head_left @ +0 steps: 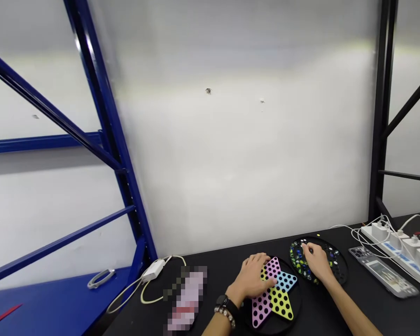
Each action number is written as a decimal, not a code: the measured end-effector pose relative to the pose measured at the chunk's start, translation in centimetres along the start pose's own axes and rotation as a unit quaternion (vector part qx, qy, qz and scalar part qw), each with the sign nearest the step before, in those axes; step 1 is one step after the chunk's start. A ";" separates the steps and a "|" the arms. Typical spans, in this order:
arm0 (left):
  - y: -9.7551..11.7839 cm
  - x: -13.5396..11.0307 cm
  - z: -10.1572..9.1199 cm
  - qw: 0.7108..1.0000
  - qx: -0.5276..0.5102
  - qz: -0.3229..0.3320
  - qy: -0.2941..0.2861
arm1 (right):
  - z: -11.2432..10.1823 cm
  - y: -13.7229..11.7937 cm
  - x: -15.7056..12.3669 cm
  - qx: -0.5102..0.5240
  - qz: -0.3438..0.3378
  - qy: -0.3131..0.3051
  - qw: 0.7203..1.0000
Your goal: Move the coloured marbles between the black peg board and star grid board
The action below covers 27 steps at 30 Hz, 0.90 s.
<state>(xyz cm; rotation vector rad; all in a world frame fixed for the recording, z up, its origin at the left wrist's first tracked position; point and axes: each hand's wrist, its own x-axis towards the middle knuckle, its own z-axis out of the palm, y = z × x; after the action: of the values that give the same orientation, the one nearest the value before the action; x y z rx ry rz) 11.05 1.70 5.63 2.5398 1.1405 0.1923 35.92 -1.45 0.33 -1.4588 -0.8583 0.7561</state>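
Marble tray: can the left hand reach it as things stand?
Probably yes: the left hand rests on the star board, beside the tray. Only the right hand, over the marbles, might crowd it.

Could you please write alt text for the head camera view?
On a black table, the left hand rests on a star-shaped board with pink, yellow and blue points, while the right hand reaches into a round tray of marbles. A power strip lies to the right.
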 end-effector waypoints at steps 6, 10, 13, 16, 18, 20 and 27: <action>-3.2 -0.9 0.3 0.999 0.046 -0.004 -0.013 | -2.2 1.2 0.1 -0.508 -0.149 0.023 0.848; -2.2 -1.4 0.2 0.996 0.086 0.006 0.009 | -0.4 -0.6 -2.1 -0.545 -0.200 0.020 0.814; -1.5 -1.6 0.2 0.994 0.105 0.003 0.027 | 1.6 -1.3 -4.5 -0.497 -0.257 -0.085 0.825; -1.1 -1.8 0.2 0.988 0.149 -0.004 0.041 | 3.2 -0.8 -6.1 -0.492 -0.254 -0.167 0.816; -1.0 -2.2 0.2 0.981 0.186 -0.011 0.055 | 3.6 -0.4 -6.2 -0.519 -0.218 -0.162 0.810; -1.0 -2.7 0.2 0.976 0.204 -0.020 0.067 | 3.7 -0.4 -5.6 -0.543 -0.188 -0.136 0.807; -3.4 -4.4 -0.1 0.986 0.104 -0.089 0.091 | 4.7 -0.6 -3.8 -0.539 -0.191 -0.061 0.818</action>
<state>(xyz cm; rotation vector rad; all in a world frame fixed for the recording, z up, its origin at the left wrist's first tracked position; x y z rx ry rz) 5.75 0.56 4.61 2.6217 1.5250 0.2782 29.86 -2.30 0.50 -2.1000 -1.7855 -0.0257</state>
